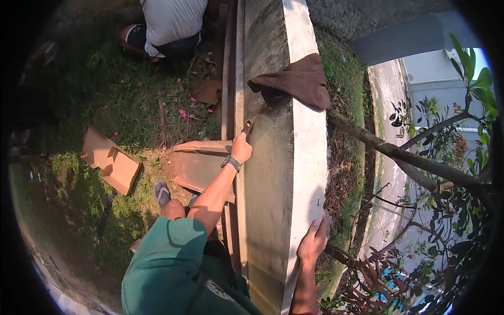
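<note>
My left hand (241,148), with a dark watch on its wrist, is closed round a small dark tool with a rounded, looped end (248,125). The tool is at the side face of a concrete wall (270,173); whether it touches is unclear, and its kind cannot be made out. My right hand (313,240) is wrapped over the far edge of the wall's pale flat top, thumb on top and most fingers hidden behind. Farther along, a brown cloth (302,81) is draped over the wall top and hangs partly down its side.
Left of the wall, an opened cardboard box (116,163) lies on grass. Reddish boards (202,170) lie beside my sandalled foot (161,193). Another person (174,26) crouches at the far left. Right of the wall, a tree branch (399,152) reaches close to it.
</note>
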The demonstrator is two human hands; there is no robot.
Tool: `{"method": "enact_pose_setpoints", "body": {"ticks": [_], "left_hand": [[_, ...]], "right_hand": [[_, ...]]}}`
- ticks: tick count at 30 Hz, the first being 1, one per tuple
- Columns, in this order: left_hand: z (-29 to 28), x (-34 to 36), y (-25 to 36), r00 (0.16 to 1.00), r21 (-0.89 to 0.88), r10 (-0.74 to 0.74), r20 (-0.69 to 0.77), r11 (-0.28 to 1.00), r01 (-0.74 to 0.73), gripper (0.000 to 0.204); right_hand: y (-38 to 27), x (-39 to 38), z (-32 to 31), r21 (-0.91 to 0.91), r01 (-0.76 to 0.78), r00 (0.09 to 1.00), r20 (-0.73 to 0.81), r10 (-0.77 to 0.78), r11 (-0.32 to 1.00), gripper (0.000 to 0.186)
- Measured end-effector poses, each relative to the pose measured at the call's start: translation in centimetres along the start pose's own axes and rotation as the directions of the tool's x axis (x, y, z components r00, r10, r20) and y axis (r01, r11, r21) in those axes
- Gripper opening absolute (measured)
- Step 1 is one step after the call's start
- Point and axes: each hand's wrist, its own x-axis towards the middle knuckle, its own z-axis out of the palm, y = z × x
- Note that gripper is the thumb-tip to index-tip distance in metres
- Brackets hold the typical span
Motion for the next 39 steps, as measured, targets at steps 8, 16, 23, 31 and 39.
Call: {"method": "enact_pose_setpoints", "body": {"ticks": [8, 16, 23, 31, 39], "left_hand": [[0.4, 3.2, -4.3, 0.988, 0.065, -0.052, 0.145, 0.997, 0.043, 0.060], [2.1, 2.1, -3.7, 0.979, -0.488, 0.182, 0.091, 0.865, -0.115, 0.060], [-1.8, 1.1, 4.9, 0.999, -0.290, 0.040, 0.028, 0.957, -0.030, 0.049], [-1.9, -2.3, 9.4, 0.975, -0.309, 0.209, -0.080, 0.924, -0.224, 0.043], [-2.4, -6.4, 11.8, 0.891, -0.310, 0.406, -0.200, 0.837, -0.451, 0.051]], "right_hand": [[0.1, 1.0, 1.3, -0.009, 0.056, 0.996, -0.069, -0.057, 0.998, 0.043], [0.7, 1.2, 1.6, 0.029, 0.033, 0.998, -0.059, -0.032, 0.999, 0.043], [0.6, 0.8, 1.7, 0.041, 0.041, 0.995, -0.093, -0.038, 0.998, 0.044], [0.0, 0.6, 1.2, 0.025, 0.109, 0.988, -0.116, -0.105, 0.994, 0.047], [-4.3, 3.1, 0.3, 0.036, 0.089, 0.996, -0.017, -0.089, 0.995, 0.050]]}}
